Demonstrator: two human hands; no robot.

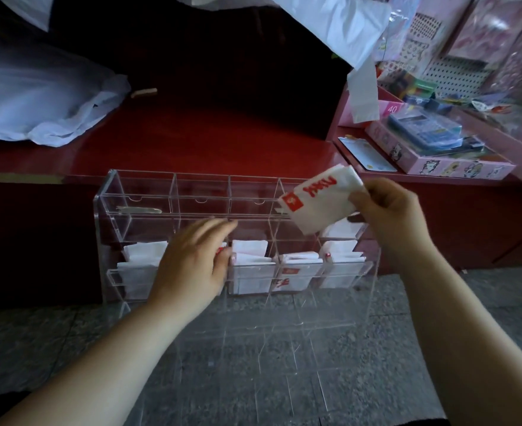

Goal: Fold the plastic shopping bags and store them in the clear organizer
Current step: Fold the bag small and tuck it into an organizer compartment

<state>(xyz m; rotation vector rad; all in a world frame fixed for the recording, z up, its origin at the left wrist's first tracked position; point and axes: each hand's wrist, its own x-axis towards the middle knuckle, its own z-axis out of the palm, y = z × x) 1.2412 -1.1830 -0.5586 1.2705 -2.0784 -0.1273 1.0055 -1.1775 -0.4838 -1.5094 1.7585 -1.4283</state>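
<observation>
Forearms reach out to the clear organizer, one folded bag in hand

Both bare forearms (105, 358) stretch forward from the bottom edge, over a grey stone floor (38, 342). The left hand (192, 265) hovers in front of the clear organizer (112, 207), at its second column from the left. Its fingers are fairly straight, close together and blurred. They hold nothing, and whether they touch the acrylic cannot be told.

The right hand (388, 210) is raised at the organizer's upper right corner. Its thumb and curled fingers pinch the folded bag (321, 204), a white packet with red lettering and a red square logo. The packet is tilted and hangs in front of the rightmost column, outside any compartment.

The organizer stands upright against the front of the red counter (222, 142), split into tiers of four compartments. Stored bags (250, 265), white and folded, sit upright along a lower tier, and one more lies in the rightmost compartment of the tier above.

On the counter's left end lie loose white bags (38, 96) in a crumpled heap. Another white bag (345, 23) hangs down at the upper right. Further right, a pink box (456, 167) carries a blue calculator (425, 130)
</observation>
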